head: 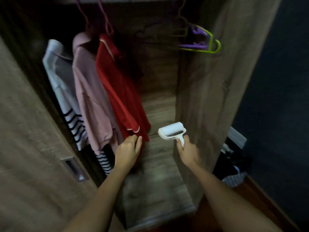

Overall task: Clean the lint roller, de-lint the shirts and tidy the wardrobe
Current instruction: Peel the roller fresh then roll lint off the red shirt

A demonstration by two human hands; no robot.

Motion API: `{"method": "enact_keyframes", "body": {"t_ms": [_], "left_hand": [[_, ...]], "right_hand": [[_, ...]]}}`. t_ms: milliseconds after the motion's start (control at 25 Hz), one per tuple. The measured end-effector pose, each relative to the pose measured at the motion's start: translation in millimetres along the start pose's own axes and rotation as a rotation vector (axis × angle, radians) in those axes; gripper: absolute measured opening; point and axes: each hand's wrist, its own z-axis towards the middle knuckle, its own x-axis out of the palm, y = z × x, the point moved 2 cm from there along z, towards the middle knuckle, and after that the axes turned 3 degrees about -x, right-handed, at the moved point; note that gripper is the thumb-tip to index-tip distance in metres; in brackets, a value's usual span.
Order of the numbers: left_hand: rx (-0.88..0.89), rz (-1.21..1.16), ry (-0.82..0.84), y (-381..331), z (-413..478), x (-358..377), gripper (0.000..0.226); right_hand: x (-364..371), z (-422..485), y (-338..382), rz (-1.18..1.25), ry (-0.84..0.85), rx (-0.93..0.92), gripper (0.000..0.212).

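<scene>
The wood-grain wardrobe door [25,131] stands open at the left edge, a rectangular metal pull [74,168] sunk into its face. Inside, near the left wall of the wardrobe [200,97], hangs a smooth white shirt [56,72], with a black-and-white striped knit [75,124] showing below it. Touching it to the right is a soft, matte pink shirt [90,97], and next to that a red shirt [120,91] with pale piping along its collar and cuff, on a thin red hanger.

The left hand [127,153] is at the red shirt's lower hem, thumb and fingertips drawn together, pinching the cloth. Just right of it, above the pale wood-grain floor of the wardrobe, is the lint roller [172,130]: a white plastic frame, a short cylinder of white sheet and a stubby handle. The right hand [188,152] grips that handle, fingers curled round it, with the roller head tilted up and left, apart from the shirt.

High by the right wall hang bare plastic hangers [200,41], purple and lime green. Beyond the right wall, a dark heap of clothes [234,164] lies on the reddish room floor.
</scene>
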Motion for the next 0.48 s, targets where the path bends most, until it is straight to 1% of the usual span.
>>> {"method": "enact_keyframes", "body": {"t_ms": [80,200,320,400,480], "left_hand": [[0.021,-0.019,0.116,-27.7,-19.7,31.2,0.044],[0.068,-0.069,0.263,-89.2,-54.8,77.2,0.05],[0.092,-0.135,0.33,-166.4,-91.7,113.7,0.047],[0.105,-0.174,0.364,-221.9,-118.3,136.2,0.051],[0.147,-0.23,0.378,-283.6,-152.3,158.5,0.049]], "right_hand": [[-21.7,-21.3,-31.6,0.007,-0.015,0.057,0.036],[-61.4,-63.6,-90.9,-0.052,-0.063,0.152,0.038],[-109.4,-111.3,-157.4,-0.116,-0.091,0.207,0.038],[-145.9,-143.9,-201.6,-0.144,-0.12,0.279,0.038],[-184.9,-176.8,-253.2,-0.166,-0.152,0.358,0.039]]}}
